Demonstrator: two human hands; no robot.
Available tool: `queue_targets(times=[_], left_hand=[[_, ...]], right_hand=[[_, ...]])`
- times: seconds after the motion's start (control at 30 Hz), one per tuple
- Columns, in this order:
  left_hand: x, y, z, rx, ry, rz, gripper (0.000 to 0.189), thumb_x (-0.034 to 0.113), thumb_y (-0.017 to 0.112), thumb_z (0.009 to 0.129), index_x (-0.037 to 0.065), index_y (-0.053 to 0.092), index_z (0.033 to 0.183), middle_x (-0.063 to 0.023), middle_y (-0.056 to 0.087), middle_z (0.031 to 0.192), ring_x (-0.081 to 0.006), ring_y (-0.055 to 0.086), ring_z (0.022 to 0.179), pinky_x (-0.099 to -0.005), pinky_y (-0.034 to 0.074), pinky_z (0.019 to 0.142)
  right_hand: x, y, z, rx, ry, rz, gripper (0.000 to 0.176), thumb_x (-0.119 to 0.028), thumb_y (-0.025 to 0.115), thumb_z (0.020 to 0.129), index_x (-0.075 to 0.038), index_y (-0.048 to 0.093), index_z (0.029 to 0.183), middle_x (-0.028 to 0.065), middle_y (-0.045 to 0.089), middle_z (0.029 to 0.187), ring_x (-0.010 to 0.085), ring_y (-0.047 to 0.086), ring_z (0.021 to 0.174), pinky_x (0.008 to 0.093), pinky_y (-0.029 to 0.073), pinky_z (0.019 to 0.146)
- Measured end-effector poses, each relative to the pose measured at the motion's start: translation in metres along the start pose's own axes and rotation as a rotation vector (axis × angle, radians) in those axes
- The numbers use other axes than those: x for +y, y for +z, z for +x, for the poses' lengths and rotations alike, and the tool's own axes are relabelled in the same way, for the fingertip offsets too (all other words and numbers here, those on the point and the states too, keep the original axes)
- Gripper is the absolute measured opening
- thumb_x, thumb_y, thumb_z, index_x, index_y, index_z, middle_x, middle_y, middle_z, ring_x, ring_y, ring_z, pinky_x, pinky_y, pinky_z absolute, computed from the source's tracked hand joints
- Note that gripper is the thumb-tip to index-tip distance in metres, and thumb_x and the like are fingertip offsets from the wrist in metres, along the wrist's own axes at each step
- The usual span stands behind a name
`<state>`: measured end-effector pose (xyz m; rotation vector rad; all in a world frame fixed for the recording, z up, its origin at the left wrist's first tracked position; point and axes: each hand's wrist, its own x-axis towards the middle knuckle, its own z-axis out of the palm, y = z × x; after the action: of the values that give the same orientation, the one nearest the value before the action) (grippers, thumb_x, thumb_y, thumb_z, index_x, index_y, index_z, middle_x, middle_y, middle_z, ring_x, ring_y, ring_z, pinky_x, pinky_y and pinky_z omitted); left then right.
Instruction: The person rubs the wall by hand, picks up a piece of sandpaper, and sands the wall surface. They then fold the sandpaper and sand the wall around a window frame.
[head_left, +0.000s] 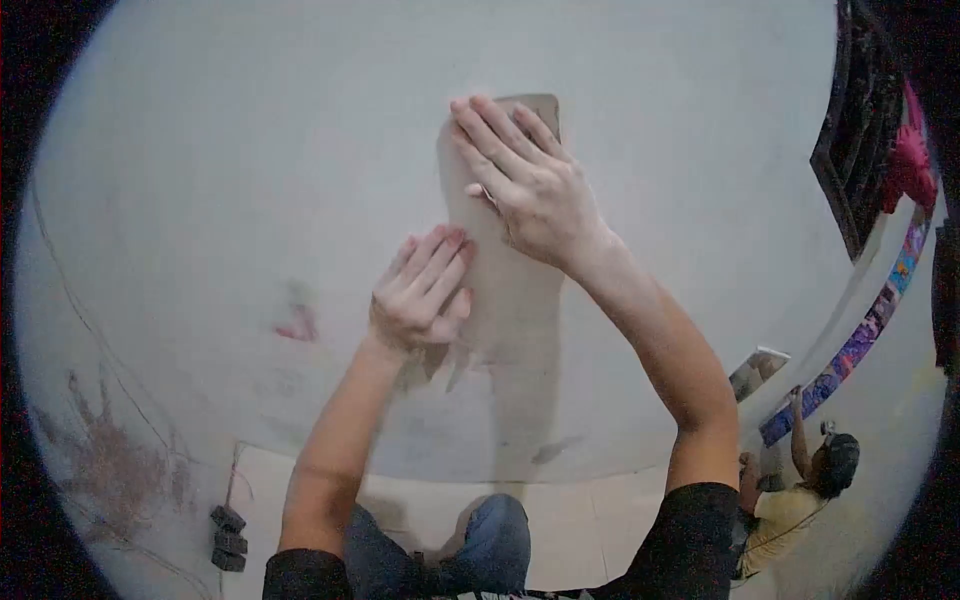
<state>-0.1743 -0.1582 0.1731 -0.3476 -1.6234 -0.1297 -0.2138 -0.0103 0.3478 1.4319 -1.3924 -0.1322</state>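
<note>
My right hand (530, 190) is raised against the pale wall (250, 130), its fingers stretched over a flat grey-brown rectangular piece (543, 106) with rounded corners. Only the upper edge and corner of that piece show; my palm and fingers hide the rest, so its exact kind cannot be told. Lower and to the left, my left hand (420, 285) is held up close to the wall. Its fingers are extended side by side, slightly bent, with the thumb apart, and nothing shows in it. Whether it touches the wall cannot be told.
At lower right another person (800, 500) reaches up to the wall near a flat light-edged panel (760, 372). A colourful patterned strip (850, 370), a dark barred frame (855, 130) and pink cloth (910, 165) are on the right. Dark blocks (228, 538) sit at lower left.
</note>
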Motion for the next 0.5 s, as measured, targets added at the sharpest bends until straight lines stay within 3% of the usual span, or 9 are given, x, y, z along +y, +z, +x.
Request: queue_targets(times=[0.03, 0.13, 0.23, 0.4, 0.5], left_hand=[[0.000, 0.001, -0.001, 0.002, 0.002, 0.002, 0.044, 0.023, 0.057, 0.080, 0.002, 0.067, 0.118, -0.0161, 0.062, 0.129, -0.0316, 0.056, 0.125, -0.0452, 0.034, 0.112], [-0.002, 0.000, -0.005, 0.030, 0.003, -0.024, 0.046, 0.022, 0.054, 0.083, -0.002, 0.064, 0.122, -0.0199, 0.057, 0.133, -0.0359, 0.051, 0.128, -0.0478, 0.032, 0.112], [-0.003, 0.002, -0.006, 0.095, -0.053, -0.006, 0.050, 0.024, 0.052, 0.087, -0.005, 0.059, 0.127, -0.0226, 0.052, 0.138, -0.0387, 0.044, 0.134, -0.0499, 0.025, 0.115], [0.000, 0.003, -0.011, 0.241, -0.218, -0.009, 0.058, 0.026, 0.050, 0.090, -0.010, 0.046, 0.136, -0.0280, 0.043, 0.143, -0.0435, 0.032, 0.140, -0.0516, 0.013, 0.117], [-0.004, 0.003, -0.012, 0.235, -0.249, -0.008, 0.061, 0.026, 0.048, 0.091, -0.012, 0.041, 0.138, -0.0302, 0.040, 0.145, -0.0465, 0.030, 0.140, -0.0534, 0.013, 0.116]], right_hand=[[-0.003, 0.002, -0.002, 0.013, 0.001, 0.013, 0.040, -0.018, 0.059, 0.089, 0.000, 0.059, 0.125, 0.0105, 0.049, 0.143, 0.0260, 0.042, 0.137, 0.0462, 0.034, 0.111], [0.003, -0.014, -0.046, -0.229, -0.057, -0.039, 0.053, -0.030, 0.057, 0.090, -0.003, 0.052, 0.135, 0.0100, 0.041, 0.150, 0.0239, 0.034, 0.141, 0.0424, 0.026, 0.116], [0.003, -0.027, -0.099, -0.298, -0.041, -0.025, 0.052, -0.030, 0.056, 0.090, -0.005, 0.052, 0.135, 0.0091, 0.042, 0.150, 0.0229, 0.034, 0.141, 0.0417, 0.026, 0.116], [-0.006, -0.011, -0.057, -0.259, -0.054, -0.058, 0.052, -0.030, 0.056, 0.091, -0.006, 0.052, 0.136, 0.0075, 0.041, 0.150, 0.0211, 0.033, 0.142, 0.0409, 0.027, 0.116], [-0.013, 0.003, -0.042, -0.196, -0.060, -0.025, 0.053, -0.030, 0.057, 0.089, -0.005, 0.052, 0.136, 0.0072, 0.041, 0.150, 0.0210, 0.034, 0.142, 0.0408, 0.027, 0.116]])
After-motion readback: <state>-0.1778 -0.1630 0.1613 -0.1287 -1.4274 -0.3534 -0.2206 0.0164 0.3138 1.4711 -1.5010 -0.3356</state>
